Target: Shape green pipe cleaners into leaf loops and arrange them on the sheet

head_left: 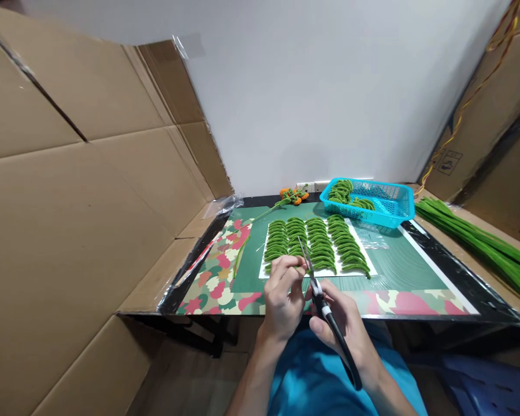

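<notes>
My right hand (pixel 349 323) is wrapped round a pair of scissors (pixel 323 307) with black handles, white parts and slim metal blades pointing up and away. My left hand (pixel 282 296) is closed in a pinch close beside the blades. Whatever sits between its fingertips is hidden or too small to make out. Just beyond both hands, a white sheet (pixel 368 264) carries several columns of curved, fuzzy green pieces (pixel 322 248). The left fingers cover the near end of some columns.
A blue plastic basket (pixel 390 221) at the back right holds more green pieces. Long green fuzzy stems (pixel 481 242) lie to its right. Orange flowers (pixel 294 195) on a green stem rest at the back. One thin green strip (pixel 241 257) lies left. Cardboard walls (pixel 91 219) flank the table.
</notes>
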`<state>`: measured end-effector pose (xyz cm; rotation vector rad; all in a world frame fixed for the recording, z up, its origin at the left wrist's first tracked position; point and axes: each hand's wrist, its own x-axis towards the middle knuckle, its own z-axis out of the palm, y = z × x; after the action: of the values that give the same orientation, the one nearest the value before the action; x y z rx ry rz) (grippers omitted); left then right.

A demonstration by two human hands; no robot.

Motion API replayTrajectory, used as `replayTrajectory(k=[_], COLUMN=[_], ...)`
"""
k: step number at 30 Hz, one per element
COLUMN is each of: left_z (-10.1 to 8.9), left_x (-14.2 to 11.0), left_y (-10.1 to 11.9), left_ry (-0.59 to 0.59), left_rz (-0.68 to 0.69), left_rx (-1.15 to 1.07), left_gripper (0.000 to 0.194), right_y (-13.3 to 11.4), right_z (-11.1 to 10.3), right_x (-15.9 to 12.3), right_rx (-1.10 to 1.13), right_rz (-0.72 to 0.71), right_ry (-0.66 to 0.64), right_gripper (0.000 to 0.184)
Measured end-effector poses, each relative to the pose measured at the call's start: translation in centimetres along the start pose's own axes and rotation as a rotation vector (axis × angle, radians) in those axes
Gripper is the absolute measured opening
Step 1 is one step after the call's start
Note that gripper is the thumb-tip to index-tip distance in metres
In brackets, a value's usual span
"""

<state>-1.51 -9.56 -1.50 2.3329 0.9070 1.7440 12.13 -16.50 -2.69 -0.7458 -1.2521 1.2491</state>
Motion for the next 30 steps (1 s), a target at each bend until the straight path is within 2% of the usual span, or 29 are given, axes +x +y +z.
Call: replayTrajectory(k=[9,12,21,27,30], left_z=[0.2,0.2,0.0,0.1,0.1], left_x=[0.2,0.2,0.0,0.1,-0.1], left_y=[0.2,0.3,0.6,1.1,1.2], left_ry=[0.008,0.0,-0.025,0.004,0.03], left_rz=[0.036,0.043,0.067,0.02,-0.045], left_rx=[0.036,0.045,0.03,0.008,-0.042], left_gripper=[0.023,0.022,0.018,0.019,0.022], right_y=[2.4,3.0,0.0,0.1,0.1], right_z=[-0.9,-1.1,-0.7,-0.1,-0.3], right_x=[0.1,0.1,-0.3,-0.2,-0.2], right_rx=[-0.046,-0.064,-0.067,-0.081,-0.085], right_rz=[-0.005,0.005,0.035,0.041,0.04], right_ry=[0.025,0.039,0.047,0.13,0.09], right_gripper=[0.026,0.029,0.028,0.02,0.018])
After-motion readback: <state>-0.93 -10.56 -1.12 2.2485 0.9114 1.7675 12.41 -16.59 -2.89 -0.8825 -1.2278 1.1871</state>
